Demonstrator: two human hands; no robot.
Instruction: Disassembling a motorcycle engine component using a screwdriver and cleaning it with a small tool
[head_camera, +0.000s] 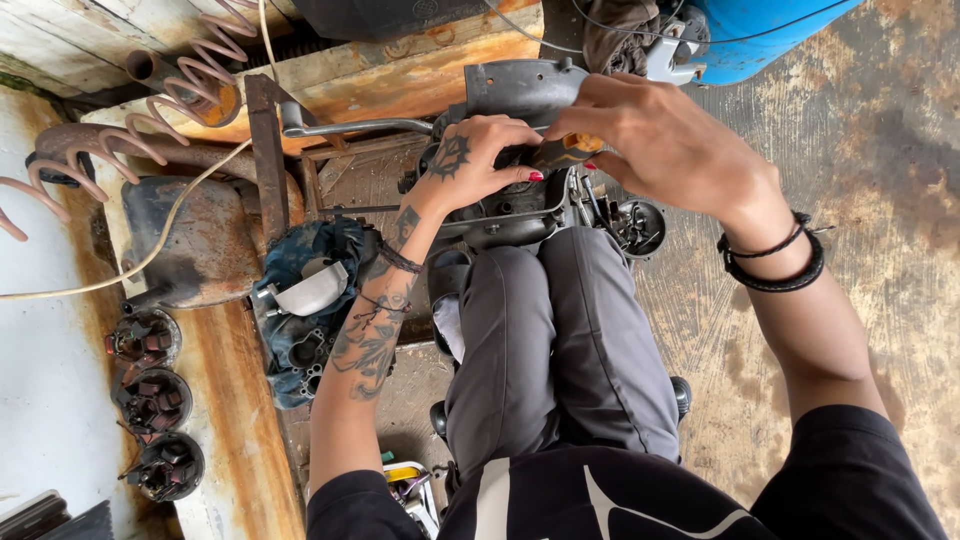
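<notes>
Screwdriver, orange-handled, sits over engine part above knees. Right hand fingers pinch its handle; left hand fingers press together on the part. Round cup holds small parts.

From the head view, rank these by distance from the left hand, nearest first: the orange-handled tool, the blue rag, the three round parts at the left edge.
Measured from the left hand:
1. Orange-handled tool, right beside its fingers.
2. Blue rag, below-left, by the forearm.
3. Three round parts, far lower left.
</notes>
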